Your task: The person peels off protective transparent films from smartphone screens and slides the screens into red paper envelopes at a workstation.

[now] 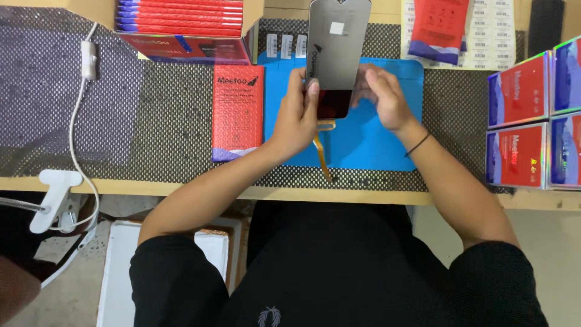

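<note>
Both my hands hold a phone display panel upright over a blue work mat. The panel is dark grey and glossy, with a small white sticker near its top. My left hand grips its lower left edge, thumb on the front. My right hand holds the lower right side from behind. An orange flex cable hangs from the panel's bottom end down toward the table's front edge.
A red flat packet lies left of the mat. An open box of red packets stands behind it. Red and blue boxes are stacked at the right. A white clamp and cable sit at the table's left edge.
</note>
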